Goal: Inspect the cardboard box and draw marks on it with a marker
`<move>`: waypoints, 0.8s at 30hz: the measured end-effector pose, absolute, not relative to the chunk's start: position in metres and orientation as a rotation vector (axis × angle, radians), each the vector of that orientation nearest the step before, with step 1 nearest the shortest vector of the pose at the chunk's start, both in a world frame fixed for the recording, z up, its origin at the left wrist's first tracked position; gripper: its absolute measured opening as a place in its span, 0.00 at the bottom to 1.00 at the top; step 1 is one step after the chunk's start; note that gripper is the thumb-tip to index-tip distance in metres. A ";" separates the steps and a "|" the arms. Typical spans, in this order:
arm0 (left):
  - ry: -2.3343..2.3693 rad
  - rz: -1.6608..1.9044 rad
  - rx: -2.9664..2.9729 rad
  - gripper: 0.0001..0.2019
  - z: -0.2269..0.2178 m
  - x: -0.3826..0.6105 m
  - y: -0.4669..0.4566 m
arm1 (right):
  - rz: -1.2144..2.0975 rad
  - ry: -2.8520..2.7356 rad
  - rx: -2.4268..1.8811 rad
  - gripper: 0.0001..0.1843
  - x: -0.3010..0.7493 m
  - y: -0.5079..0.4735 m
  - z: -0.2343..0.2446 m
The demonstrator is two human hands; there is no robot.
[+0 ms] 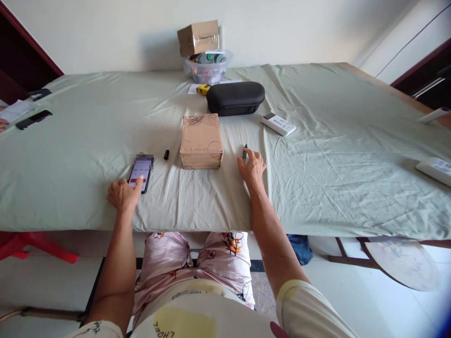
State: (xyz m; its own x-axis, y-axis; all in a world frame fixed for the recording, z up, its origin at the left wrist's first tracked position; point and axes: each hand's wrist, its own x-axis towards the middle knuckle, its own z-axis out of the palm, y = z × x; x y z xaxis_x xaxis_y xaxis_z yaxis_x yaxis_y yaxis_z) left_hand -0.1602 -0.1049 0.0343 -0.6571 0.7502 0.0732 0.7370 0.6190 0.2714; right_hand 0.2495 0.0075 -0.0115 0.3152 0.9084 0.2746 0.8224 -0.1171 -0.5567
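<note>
My left hand [122, 194] rests near the table's front edge with its forefinger stretched onto the lit screen of a black phone [140, 174]; the other fingers are curled. My right hand [252, 166] lies on the green cloth to the right of a brown cardboard box [201, 141], and its fingertips pinch a dark marker pen [244, 153]. A small black pen cap [166, 154] lies between the phone and the box.
Behind the box sit a black zip case [235, 97], a white remote [278, 124], a yellow tape measure [203, 88] and a clear tub [208, 68] topped by a taped carton [198, 37]. Another remote [434, 169] lies far right, a dark phone [33, 119] far left. The green sheet [352, 155] covers the table.
</note>
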 end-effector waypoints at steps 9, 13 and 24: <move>2.777 0.524 1.290 0.40 0.027 -0.134 -0.094 | 0.225 -1.378 -1.811 0.24 0.252 0.009 -0.006; 2.774 0.523 1.260 0.42 0.031 -0.121 -0.104 | 0.257 -1.285 -1.634 0.22 0.253 0.008 -0.001; 2.379 1.168 1.064 0.34 0.023 -0.065 -0.152 | 1.409 -1.352 -0.847 0.25 0.251 -0.020 0.036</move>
